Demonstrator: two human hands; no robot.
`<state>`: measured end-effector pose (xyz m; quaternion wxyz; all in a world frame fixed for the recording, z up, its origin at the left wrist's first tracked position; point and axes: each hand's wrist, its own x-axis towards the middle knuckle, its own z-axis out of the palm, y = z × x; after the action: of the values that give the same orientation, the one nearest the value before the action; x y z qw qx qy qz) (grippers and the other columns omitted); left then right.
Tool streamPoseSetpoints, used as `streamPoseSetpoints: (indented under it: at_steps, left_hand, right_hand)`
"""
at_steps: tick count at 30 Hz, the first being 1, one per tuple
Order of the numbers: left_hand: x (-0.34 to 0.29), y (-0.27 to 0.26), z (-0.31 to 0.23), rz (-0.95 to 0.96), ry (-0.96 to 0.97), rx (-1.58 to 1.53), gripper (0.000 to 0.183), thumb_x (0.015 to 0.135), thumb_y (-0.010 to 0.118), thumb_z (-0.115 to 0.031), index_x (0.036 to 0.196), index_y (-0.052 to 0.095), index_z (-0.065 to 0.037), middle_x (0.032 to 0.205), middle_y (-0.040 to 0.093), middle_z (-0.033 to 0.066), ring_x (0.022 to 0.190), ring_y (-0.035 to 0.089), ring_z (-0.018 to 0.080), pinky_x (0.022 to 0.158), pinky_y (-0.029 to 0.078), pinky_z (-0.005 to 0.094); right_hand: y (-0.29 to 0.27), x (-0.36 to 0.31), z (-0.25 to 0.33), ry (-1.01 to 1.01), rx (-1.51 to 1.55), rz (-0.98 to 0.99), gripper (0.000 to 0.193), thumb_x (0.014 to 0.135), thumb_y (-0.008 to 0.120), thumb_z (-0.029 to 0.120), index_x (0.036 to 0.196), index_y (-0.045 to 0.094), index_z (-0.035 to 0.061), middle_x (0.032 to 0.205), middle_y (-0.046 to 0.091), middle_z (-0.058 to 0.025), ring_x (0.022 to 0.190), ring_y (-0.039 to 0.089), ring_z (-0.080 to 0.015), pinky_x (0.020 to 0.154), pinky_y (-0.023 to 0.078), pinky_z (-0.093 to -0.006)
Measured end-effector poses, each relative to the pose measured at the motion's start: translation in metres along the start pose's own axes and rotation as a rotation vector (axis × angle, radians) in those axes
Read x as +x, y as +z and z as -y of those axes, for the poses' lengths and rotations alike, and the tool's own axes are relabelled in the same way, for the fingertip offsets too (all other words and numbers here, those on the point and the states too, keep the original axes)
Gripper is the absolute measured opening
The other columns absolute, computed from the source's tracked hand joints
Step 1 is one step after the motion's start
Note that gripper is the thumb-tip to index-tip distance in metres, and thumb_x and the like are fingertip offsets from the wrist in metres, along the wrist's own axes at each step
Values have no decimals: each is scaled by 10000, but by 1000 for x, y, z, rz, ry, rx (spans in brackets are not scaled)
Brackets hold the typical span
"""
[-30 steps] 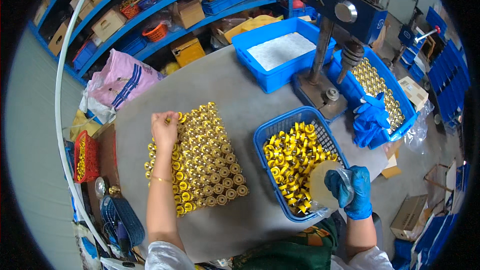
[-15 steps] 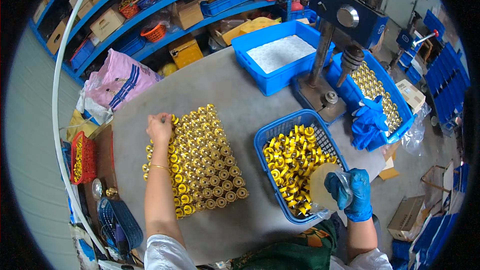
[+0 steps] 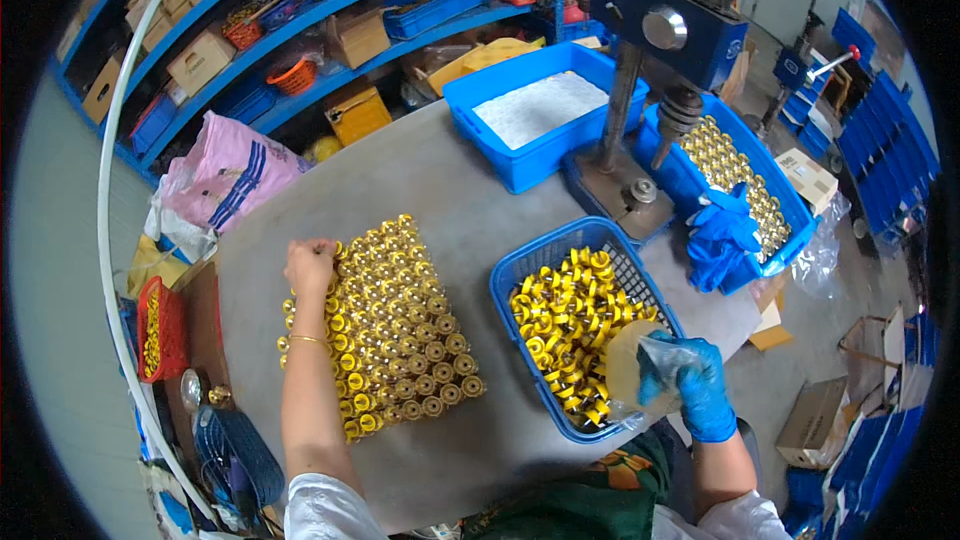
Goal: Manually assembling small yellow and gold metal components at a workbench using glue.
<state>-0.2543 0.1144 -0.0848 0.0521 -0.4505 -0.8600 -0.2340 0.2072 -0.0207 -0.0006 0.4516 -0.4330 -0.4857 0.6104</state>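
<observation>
My left hand (image 3: 309, 267), bare with a bangle on the wrist, is at the far left corner of a tightly packed block of brass fittings (image 3: 400, 290). Its fingers are pinched together, and whatever lies between them is hidden. Yellow-ringed pieces (image 3: 350, 382) sit along the block's left side; the near right fittings show open round tops. In a blue glove, my right hand (image 3: 706, 390) grips a cloudy, translucent plastic container (image 3: 627, 365). This container is tilted over the near right part of a blue basket (image 3: 502, 302) heaped with yellow-and-metal pieces (image 3: 565, 325).
A dark blue press (image 3: 640, 190) stands behind the basket. Beyond are a blue bin (image 3: 515, 170) with a white lining and another bin (image 3: 790, 240) of brass fittings, a blue glove (image 3: 722, 237) over its edge. A red basket (image 3: 172, 345) is at the left.
The whole view has shifted slightly. My left fingers have turned at the block's corner, and the dark tip seen between them is now hidden. My right hand keeps its grip on the container.
</observation>
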Motion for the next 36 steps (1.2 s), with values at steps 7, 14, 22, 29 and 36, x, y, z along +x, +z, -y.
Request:
streamPoseSetpoints:
  at_steps: [7,14,22,29,36]
  left_hand:
    - [-35,-19,-63,-71,206,-174,237,684,630,-219,854,613,-55,862,526,112,768,526,252,675,427,325]
    - [-138,-19,-223,294,1022,-610,144,709,591,-162,808,613,-61,751,573,89,669,562,237,595,448,326]
    - [-158,9,-260,416,1181,-201,97,720,539,-158,744,594,-83,741,572,78,658,554,258,576,445,371]
    - [-169,-20,-259,296,1118,-250,128,769,496,-165,724,516,-47,769,497,101,670,529,286,580,425,382]
    - [-170,-59,-206,315,973,-678,165,821,458,-178,764,470,-23,719,445,65,540,459,194,486,364,287]
  right_hand:
    - [-22,11,-3,-404,-572,336,895,473,776,388,1180,366,25,1166,422,-137,1109,359,-294,938,242,-382]
    - [-29,17,-11,-438,-713,249,592,601,717,188,1114,462,41,1077,482,-126,982,443,-272,864,317,-352]
    - [-47,15,-39,-487,-490,163,344,607,706,154,908,584,40,902,532,-96,848,484,-250,778,370,-346]
    - [-32,14,-8,-357,-405,97,291,660,674,158,905,585,29,893,543,-121,837,503,-230,743,390,-336]
    - [-19,16,-8,-324,-437,157,315,718,595,83,1011,525,-11,953,569,-97,835,546,-171,750,418,-266]
